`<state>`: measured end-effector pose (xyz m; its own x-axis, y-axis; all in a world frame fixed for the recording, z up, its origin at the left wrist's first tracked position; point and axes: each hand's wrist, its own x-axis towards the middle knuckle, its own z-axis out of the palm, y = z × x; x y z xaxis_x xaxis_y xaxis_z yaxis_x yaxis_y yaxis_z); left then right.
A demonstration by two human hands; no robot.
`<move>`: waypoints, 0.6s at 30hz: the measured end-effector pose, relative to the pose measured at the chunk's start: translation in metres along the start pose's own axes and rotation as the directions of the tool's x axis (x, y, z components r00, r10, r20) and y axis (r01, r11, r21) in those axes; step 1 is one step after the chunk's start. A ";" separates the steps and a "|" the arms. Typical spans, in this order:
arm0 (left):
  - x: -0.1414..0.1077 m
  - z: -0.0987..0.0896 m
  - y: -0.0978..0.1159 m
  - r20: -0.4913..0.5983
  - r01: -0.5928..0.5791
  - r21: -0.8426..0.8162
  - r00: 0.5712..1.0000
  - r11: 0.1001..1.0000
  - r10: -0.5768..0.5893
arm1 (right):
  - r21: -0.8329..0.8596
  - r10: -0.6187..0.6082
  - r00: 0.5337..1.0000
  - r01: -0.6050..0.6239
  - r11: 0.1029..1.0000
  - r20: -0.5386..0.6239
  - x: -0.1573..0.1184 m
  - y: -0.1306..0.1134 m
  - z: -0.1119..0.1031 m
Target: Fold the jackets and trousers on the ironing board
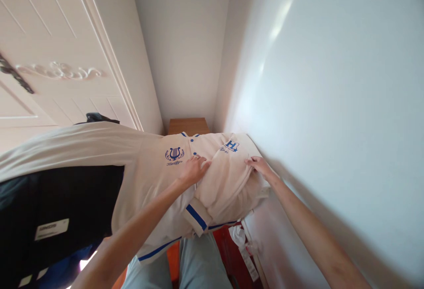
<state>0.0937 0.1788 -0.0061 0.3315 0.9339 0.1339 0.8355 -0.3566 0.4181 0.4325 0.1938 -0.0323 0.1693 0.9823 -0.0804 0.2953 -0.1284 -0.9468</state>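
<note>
A cream baseball jacket (152,183) with blue trim, blue snaps and embroidered emblems lies spread out in front of me. One of its sleeves (221,183) is folded across the front, with the blue-striped cuff pointing toward me. The other sleeve (82,143) stretches out to the left. My left hand (195,170) rests on the jacket front at the folded sleeve's inner edge, its fingers laid on the cloth. At the sleeve's outer right edge, my right hand (260,166) pinches the fabric between thumb and fingers.
A black package (79,200) with a white label sits under the left sleeve. The wall (331,103) rises close on the right, and a white panelled cabinet (76,15) stands on the left. Behind the jacket is a wooden surface (188,125). Crumpled white paper (237,235) lies below right.
</note>
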 end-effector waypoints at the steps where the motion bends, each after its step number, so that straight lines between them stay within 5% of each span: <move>1: -0.001 0.001 0.009 0.029 0.042 -0.080 0.999 0.996 -0.040 | 0.034 0.001 1.000 -0.001 0.999 -0.015 0.002 -0.001 0.001; 5: 0.005 0.016 0.021 0.205 0.237 -0.347 0.963 0.908 -0.173 | 0.202 0.059 0.993 -0.038 0.979 -0.100 0.014 -0.002 -0.003; 12: 0.014 0.036 0.003 0.218 0.390 -0.667 0.917 0.634 -0.335 | 0.368 0.097 0.995 -0.089 0.926 -0.003 0.002 0.006 -0.014; 15: 0.007 0.034 -0.003 0.191 0.383 -0.747 0.907 0.544 -0.375 | 0.269 0.054 0.996 -0.073 0.960 0.075 -0.016 0.015 -0.007; 18: -0.002 0.032 -0.008 0.173 0.309 -0.877 0.917 0.367 -0.360 | -0.105 -0.125 0.981 0.141 0.984 0.149 -0.019 0.018 0.004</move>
<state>0.1005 0.1792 -0.0386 0.0793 0.9799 -0.1829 0.0243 0.1815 0.9831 0.4305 0.1731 -0.0493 -0.0111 0.9999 -0.0069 0.4131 -0.0017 -0.9107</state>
